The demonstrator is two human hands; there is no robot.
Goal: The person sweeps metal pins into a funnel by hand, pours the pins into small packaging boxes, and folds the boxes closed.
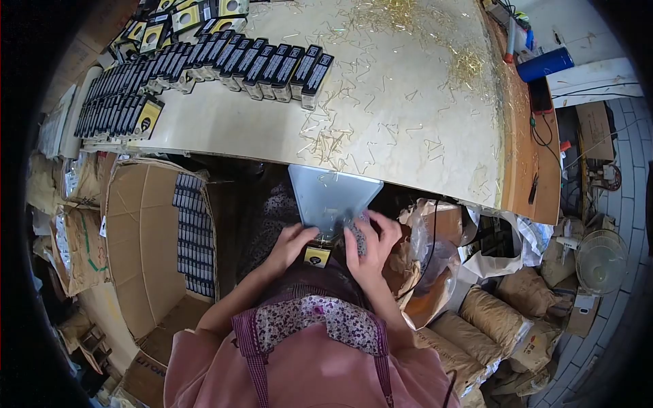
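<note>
A small black-and-yellow box is at my lap, just below the narrow end of a pale grey metal tray. My left hand is closed at the upper left side of this box, its fingers partly hidden. To the right, my right hand has its fingers spread and bent beside the tray's lower right edge, with nothing seen in them. A few thin gold-coloured wire pieces lie on the tray near its lower end. More bent gold wire pieces lie on the table edge above it.
Rows of similar boxes stand on the table at the back left. A cardboard carton at left holds stacked boxes. At right are an opened paper bag, brown sacks and a fan.
</note>
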